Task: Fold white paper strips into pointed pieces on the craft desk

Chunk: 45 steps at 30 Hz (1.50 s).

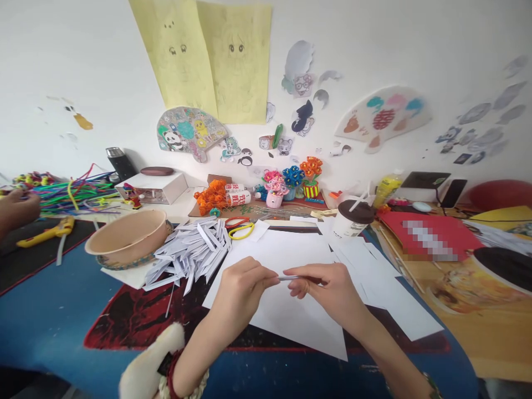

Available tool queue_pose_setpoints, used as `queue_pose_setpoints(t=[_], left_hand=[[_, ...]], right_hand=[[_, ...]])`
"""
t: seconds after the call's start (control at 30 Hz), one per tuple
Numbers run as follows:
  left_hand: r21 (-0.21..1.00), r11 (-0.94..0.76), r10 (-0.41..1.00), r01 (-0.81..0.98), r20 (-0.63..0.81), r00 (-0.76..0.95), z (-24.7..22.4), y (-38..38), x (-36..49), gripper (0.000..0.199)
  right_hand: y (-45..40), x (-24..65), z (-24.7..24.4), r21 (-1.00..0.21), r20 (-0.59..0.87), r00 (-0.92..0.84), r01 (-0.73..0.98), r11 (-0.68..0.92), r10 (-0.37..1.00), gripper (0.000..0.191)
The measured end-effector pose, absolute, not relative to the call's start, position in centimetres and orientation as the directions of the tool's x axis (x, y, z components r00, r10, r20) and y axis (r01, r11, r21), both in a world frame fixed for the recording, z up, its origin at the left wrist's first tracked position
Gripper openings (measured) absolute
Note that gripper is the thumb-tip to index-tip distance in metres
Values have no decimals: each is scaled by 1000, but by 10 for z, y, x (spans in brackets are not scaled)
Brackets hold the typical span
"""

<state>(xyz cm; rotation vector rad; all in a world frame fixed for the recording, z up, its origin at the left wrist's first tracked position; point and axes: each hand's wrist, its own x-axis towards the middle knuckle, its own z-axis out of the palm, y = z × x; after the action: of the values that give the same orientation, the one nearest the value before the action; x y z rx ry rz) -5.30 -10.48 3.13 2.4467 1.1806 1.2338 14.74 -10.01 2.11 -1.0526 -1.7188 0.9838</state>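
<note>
Between my two hands is a narrow folded paper strip [287, 277], held level above a large white sheet of paper [291, 321]. My left hand [246, 280] pinches its left end with thumb and fingertips. The fingers of my right hand [322, 282] close on the other end, and they cover most of it. Left of the sheet lies a heap of folded paper pieces [193, 249]. Scissors [241, 227] with red and yellow handles rest just behind the sheet.
A beige bowl [128, 238] stands left of the heap. Behind my right hand is a lidded cup [353, 219] with a straw, beside more paper sheets [386, 282]. Another person's hand [19, 210] is at the far left, near a yellow glue gun [47, 233].
</note>
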Motion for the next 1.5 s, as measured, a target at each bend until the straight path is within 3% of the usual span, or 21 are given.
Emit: queue_pose_setpoints(t=[0.27,0.4,0.53,0.7,0.9,1.07,1.23,1.3,1.4,1.5], left_hand=[[565,-611,782,554,539,314,38,-108,-59,8],[583,-595,796,553,523,305,41,-110,-63,10],[600,-603,796,526,494,348,41,-110,-60,11],[647,-526,849,552,439,295,36,-110,-65,7],[647,-532,844,546,456,283,29,-112,-71,13],[654,-521,853,548,420,311,32,-113,-72,13],[627,-501,865,597,354,355,31,-113,-84,16],[596,-459,886,659,357,294,29,-111,-95,16],[505,-311,896,805,439,70,29,-101,-121,16],[420,-106,818,902,552,-161,34,-86,-153,24]], right_hand=[[-106,152,32,-755,463,-209,416,507,861,24],[-103,150,34,-763,422,-323,378,524,847,13],[-99,145,29,-804,403,-316,326,497,859,9],[-97,141,28,-793,448,-218,350,498,867,17],[-95,135,30,-773,425,-346,342,534,837,15],[-93,127,22,-721,499,-339,349,599,798,24],[-84,121,10,-791,404,-396,302,532,825,22],[-76,123,5,-824,344,-397,307,476,851,26],[-62,132,0,-854,255,-312,372,365,915,42],[-49,144,-4,-861,200,-265,411,298,943,49]])
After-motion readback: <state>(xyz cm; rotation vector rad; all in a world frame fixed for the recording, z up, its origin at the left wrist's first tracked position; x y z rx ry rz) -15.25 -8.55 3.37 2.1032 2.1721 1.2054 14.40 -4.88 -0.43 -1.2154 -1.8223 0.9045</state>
